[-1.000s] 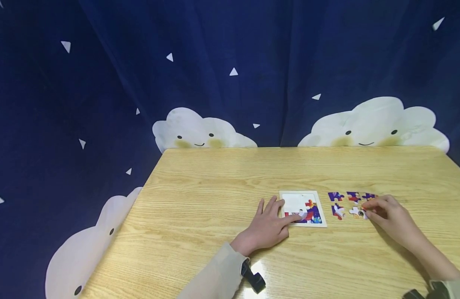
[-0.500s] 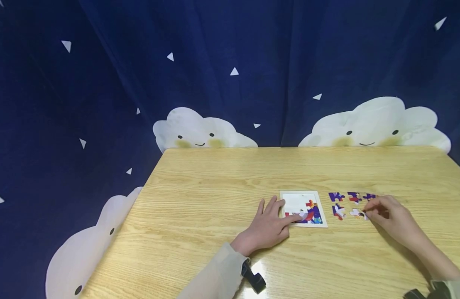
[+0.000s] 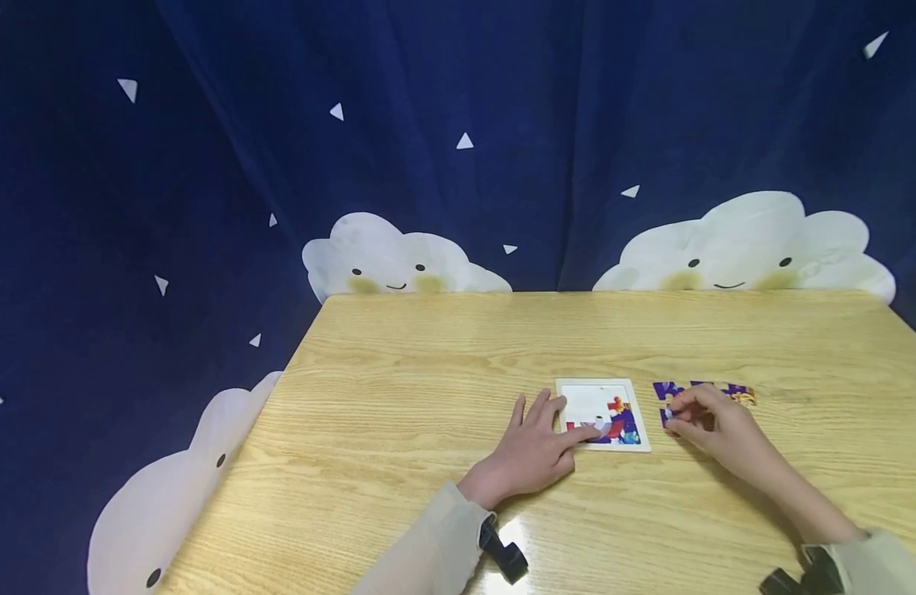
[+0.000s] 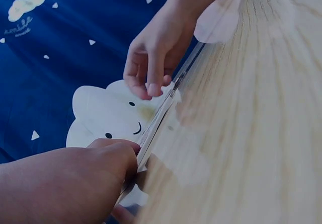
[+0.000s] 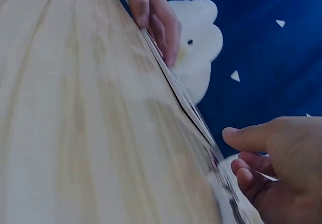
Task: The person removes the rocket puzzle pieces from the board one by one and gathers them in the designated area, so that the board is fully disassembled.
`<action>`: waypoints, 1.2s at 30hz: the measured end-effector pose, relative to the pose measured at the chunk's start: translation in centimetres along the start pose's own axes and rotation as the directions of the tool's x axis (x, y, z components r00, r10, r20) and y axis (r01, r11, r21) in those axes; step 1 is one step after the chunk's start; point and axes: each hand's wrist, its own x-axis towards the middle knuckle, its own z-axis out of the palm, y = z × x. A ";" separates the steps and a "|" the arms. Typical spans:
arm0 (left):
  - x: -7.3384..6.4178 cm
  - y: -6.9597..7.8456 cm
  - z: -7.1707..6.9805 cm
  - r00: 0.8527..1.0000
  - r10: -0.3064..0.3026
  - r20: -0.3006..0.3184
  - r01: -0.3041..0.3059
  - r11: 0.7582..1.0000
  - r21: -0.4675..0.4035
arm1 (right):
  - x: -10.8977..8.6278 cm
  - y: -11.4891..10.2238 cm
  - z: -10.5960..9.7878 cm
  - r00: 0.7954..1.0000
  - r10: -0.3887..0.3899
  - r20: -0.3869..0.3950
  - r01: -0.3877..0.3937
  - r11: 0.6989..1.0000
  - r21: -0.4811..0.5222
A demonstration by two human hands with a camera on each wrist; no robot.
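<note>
A white-framed jigsaw tray point(image 3: 640, 445) lies on the table, with joined colourful pieces along its bottom and right side. My left hand point(image 3: 528, 454) rests at its left edge, fingers spread. One finger reaches onto the pieces near the bottom. My right hand point(image 3: 726, 430) hovers low over the loose puzzle pieces point(image 3: 665, 390) right of the tray. Its thumb and fingertips are bent toward a purple piece point(image 3: 664, 419) at the lower left of the group. In the right wrist view, thumb and fingers point(image 5: 245, 177) stand apart with no piece visible between them. This hand hides the lower-row pieces.
The wooden table point(image 3: 398, 355) extends around the tray. A dark blue curtain point(image 3: 428, 149) with white clouds and triangles hangs behind and to the left. Another loose piece point(image 3: 742, 394) lies at the right end of the upper row.
My right hand has moved left, from the right end of the lower row to its left end. The left hand has stayed on the tray.
</note>
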 end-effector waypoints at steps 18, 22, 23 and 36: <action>0.1 0.0 0.2 1.000 0.014 -0.010 -0.014 0.999 0.032 | 2.8 -2.1 2.8 0.971 -0.053 0.232 0.056 0.998 -0.009; 0.1 -0.1 0.2 1.000 0.014 -0.013 -0.014 0.999 0.042 | 3.3 -2.4 2.5 0.949 0.003 0.316 0.004 1.000 -0.019; 0.1 -0.1 0.2 1.000 0.014 -0.015 -0.014 0.999 0.044 | 3.5 -2.5 2.4 0.941 0.020 0.339 -0.013 1.000 -0.023; 0.1 -0.1 0.2 1.000 0.012 -0.021 -0.011 0.999 0.045 | 5.0 -2.9 2.1 0.872 0.102 0.478 -0.084 0.995 -0.058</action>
